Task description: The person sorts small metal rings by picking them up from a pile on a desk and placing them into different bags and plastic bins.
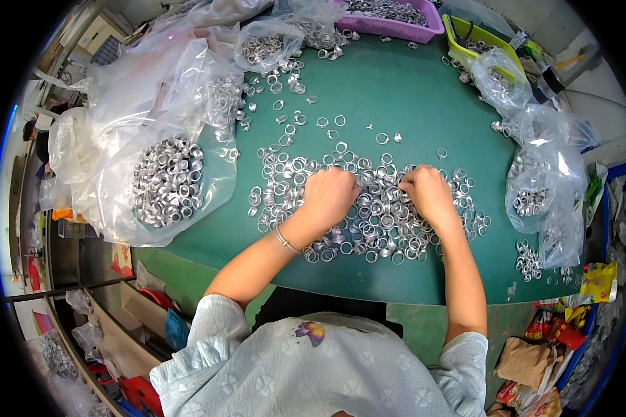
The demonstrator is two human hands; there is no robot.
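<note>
Green table top [396, 104] is covered at its middle by a spread heap of small metal rings [368, 222], onto which the left hand [329, 197] and right hand [428, 194] are pressed, fingers curled, grips hidden.

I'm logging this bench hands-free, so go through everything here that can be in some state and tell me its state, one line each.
Left hand: knuckles up, resting on the loose rings, grip hidden.
Right hand: fingers curled down into the rings, grip hidden.
Metal rings: spread loose on the green table.
Large clear bag: open, lying flat, holding rings.
Purple tray: filled with rings.
Bags at right: partly filled, slumped.
</note>
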